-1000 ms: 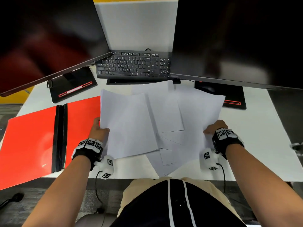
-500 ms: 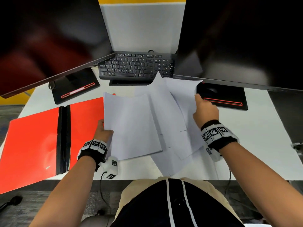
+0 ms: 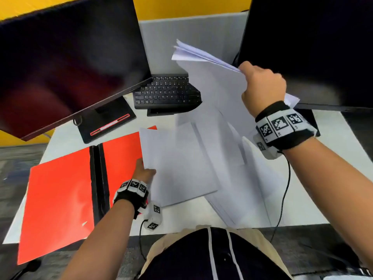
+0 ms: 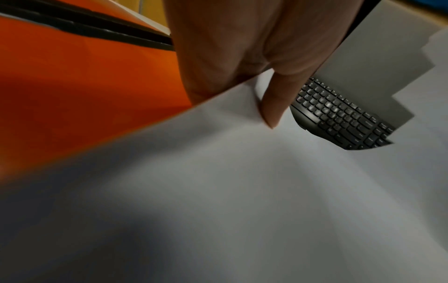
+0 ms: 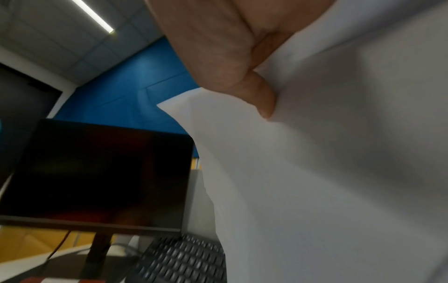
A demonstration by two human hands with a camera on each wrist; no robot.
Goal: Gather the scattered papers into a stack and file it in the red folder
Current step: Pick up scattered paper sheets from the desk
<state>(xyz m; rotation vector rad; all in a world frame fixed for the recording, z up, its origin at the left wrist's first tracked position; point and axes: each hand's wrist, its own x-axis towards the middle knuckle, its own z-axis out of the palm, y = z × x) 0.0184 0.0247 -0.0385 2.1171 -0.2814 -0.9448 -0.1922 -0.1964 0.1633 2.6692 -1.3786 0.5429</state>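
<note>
Where lifted white papers [image 3: 214, 93] cover the keyboard's [image 3: 161, 93] right end, right hand [image 3: 262, 87] grips their far edge; left hand [image 3: 144, 171] pinches the near-left sheets, partly covering the open red folder [image 3: 58, 195].

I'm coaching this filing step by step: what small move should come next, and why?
Probably swing the right hand down toward the left hand. It grips raised papers above the keyboard, while the left pinches a sheet low by the open red folder, so the sheets aren't one stack yet.
</note>
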